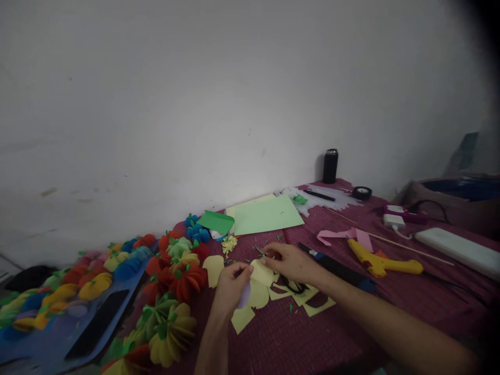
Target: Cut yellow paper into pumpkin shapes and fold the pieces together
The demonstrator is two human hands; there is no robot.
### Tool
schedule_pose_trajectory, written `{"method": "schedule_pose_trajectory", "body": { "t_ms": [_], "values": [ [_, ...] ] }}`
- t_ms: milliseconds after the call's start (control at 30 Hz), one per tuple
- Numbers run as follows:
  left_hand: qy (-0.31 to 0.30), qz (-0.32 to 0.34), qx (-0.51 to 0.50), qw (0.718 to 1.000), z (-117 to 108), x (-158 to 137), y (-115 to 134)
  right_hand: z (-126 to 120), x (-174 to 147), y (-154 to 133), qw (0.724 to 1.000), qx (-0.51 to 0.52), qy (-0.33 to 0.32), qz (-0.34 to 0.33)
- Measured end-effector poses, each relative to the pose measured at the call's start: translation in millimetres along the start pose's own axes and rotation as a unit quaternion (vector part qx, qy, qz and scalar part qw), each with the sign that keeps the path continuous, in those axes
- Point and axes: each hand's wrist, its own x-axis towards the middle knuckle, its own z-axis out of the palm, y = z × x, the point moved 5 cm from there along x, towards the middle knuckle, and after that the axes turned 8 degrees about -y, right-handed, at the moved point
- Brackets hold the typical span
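Note:
My left hand (231, 286) is closed, thumb and forefinger pinching the edge of a pale yellow paper piece (261, 273). A lavender paper piece (244, 296) shows beside its palm. Close by on the right, my right hand (288, 261) is closed on scissors; a thin pointed tip (259, 250) sticks out past the fingers, and dark handle loops (296, 286) show below the palm. Under and around both hands lie yellow paper cutouts (213, 270) and offcuts (318, 302) with curved holes. Small green scraps are scattered there.
Left are many folded-paper pumpkins (185, 284), some on a blue board (135, 284) with a black phone-like slab (97, 324). Behind lie light green sheets (265, 216). Right are a yellow glue gun (380, 260), a dark cutter-like tool (338, 268), a stick, tape (361, 193) and a black can (330, 166).

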Motion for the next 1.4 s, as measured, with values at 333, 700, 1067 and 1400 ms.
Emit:
{"method": "schedule_pose_trajectory", "body": {
  "t_ms": [333,700,1067,1400],
  "values": [
    [0.211,0.071,0.072,0.972,-35,-3,10,57,23,20,0.983,0.155,-0.091,0.032],
    [0.221,0.085,0.157,0.959,-35,-5,13,71,14,-4,0.998,-0.043,-0.045,0.006],
    [0.215,0.076,0.155,0.961,-34,-4,11,85,0,-38,0.937,-0.239,-0.108,-0.23],
    [0.239,0.086,0.139,0.957,-36,-8,13,63,-12,-24,0.958,-0.164,-0.102,-0.211]
  ]
}}
